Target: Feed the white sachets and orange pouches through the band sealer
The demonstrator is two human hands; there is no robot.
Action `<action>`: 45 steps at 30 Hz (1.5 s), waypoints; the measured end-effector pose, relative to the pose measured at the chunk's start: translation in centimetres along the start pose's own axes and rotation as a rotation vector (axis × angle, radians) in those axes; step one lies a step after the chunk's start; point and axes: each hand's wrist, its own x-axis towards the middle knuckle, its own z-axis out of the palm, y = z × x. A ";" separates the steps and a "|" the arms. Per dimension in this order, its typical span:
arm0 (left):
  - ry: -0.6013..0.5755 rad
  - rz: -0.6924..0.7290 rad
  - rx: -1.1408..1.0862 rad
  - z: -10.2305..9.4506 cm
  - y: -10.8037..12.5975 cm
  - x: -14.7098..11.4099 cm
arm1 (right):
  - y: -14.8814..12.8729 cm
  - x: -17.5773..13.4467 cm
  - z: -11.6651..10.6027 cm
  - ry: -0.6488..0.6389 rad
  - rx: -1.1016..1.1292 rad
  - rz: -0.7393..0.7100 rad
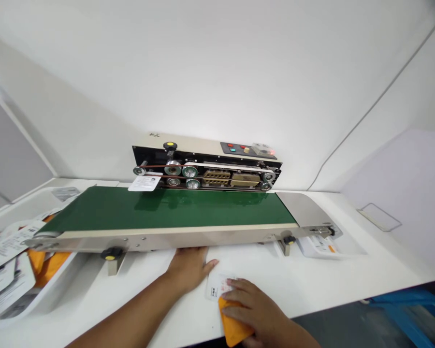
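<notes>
My left hand point(188, 268) lies flat on the white table, its thumb stretched out to the right. Its other fingertips are hidden beneath the front rail of the band sealer's conveyor point(174, 210). Close to the table's front edge, my right hand point(255, 309) is closed on an orange packet point(235, 321), with fingers over its top and thumb at its lower side. Partly under those fingers is a white printed pouch point(213, 289); I cannot tell whether it is held too. Another white pouch point(145, 183) sits at the left end of the sealing head point(217, 166), its upper edge by the rollers.
At the left, a white bin point(63, 285) holds several white and orange pouches below the conveyor's end. Another white tray point(317, 251) with pouches is under the right end. Black knobs point(112, 253) stick out in front. A blue stool point(402, 309) stands at the lower right.
</notes>
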 end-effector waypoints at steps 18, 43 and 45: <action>-0.120 0.569 -0.176 0.6 0.4 -0.6 | -0.3 0.3 -5.8 1.142 0.956 0.918; -0.177 0.544 -0.197 0.2 0.4 -0.8 | 15.5 0.4 -21.0 1.297 0.875 0.906; -0.174 0.544 -0.211 0.2 0.3 -0.8 | 16.0 1.3 -20.8 1.256 0.889 0.927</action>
